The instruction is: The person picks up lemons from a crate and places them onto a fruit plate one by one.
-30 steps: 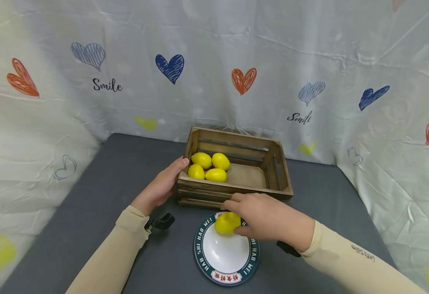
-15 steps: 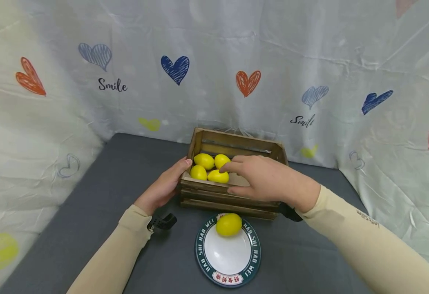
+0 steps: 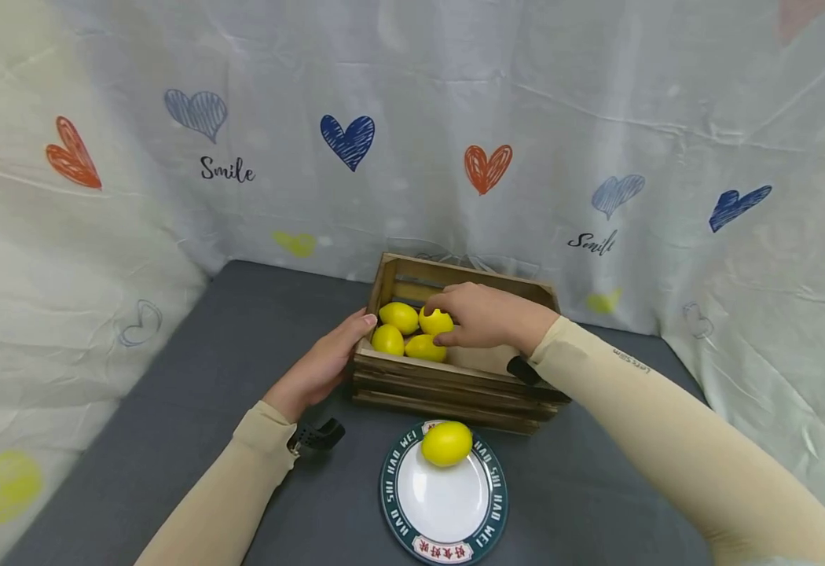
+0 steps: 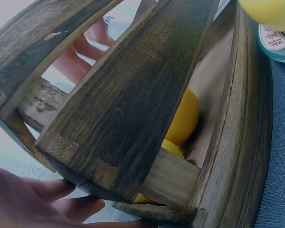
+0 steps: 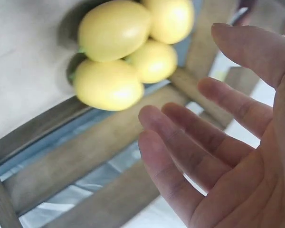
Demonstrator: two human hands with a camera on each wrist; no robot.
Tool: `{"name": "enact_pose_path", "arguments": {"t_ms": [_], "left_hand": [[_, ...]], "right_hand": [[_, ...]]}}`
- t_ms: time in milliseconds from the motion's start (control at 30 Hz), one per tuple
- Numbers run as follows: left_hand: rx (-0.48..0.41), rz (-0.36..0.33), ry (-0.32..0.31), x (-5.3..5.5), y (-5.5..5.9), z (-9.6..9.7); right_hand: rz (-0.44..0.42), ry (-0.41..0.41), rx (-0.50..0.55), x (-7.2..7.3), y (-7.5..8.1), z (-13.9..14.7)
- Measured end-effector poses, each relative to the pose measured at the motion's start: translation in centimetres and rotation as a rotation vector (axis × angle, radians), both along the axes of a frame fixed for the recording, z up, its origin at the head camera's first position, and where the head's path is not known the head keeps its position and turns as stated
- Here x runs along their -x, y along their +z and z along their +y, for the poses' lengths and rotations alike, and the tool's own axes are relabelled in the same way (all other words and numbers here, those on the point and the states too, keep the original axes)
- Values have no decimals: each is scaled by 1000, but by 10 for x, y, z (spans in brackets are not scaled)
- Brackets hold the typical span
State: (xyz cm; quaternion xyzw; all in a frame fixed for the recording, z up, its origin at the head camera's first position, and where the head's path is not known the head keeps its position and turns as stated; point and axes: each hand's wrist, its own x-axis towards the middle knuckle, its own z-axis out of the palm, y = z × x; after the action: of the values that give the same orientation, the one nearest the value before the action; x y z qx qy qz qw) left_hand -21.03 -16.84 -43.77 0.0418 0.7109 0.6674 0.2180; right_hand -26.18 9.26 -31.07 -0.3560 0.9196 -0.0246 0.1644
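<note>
Several yellow lemons lie together in the left part of a slatted wooden crate. My left hand holds the crate's left end, with the thumb at its upper edge; the left wrist view has its fingers against the slats. Over the lemons reaches my right hand, partly covering the farther right one. Seen from the right wrist, that hand's fingers are spread and bent a little, apart from the lemons. One more lemon rests on a round white plate with a green lettered rim.
The plate stands just in front of the crate on a dark grey table. Behind and at both sides hangs a pale curtain printed with hearts. The crate's far side is close to the curtain.
My right hand has let go of a lemon on the plate and moved up and forward into the crate. My left hand has stayed at the crate's left end.
</note>
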Motion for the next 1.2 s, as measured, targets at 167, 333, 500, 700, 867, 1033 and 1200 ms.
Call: {"name": "enact_pose_path", "arguments": {"t_ms": [167,333,500,700,867,1033,1200], "left_hand": [[-7,-3,3,-1,-4,1],[1,2,8,-4,-4,1],[8,5,10,-4,0,1],[11,1,15,-3,2,0],[18,4,24,-1,1,-1],[25,9,33,-2,1,-1],[20,2,35,-2,2,-1]], "right_hand": [[-17,-34,-40,19,-19,-2],[-13,-59,-79,32,-36,-5],[1,-77,-97,37,-45,-10],[-8,-63,-108,43,-59,-13],[-36,-50,-119,49,-69,-12],[-58,-36,-137,51,-71,-12],[-75,-42,-140,52,-71,-15]]}}
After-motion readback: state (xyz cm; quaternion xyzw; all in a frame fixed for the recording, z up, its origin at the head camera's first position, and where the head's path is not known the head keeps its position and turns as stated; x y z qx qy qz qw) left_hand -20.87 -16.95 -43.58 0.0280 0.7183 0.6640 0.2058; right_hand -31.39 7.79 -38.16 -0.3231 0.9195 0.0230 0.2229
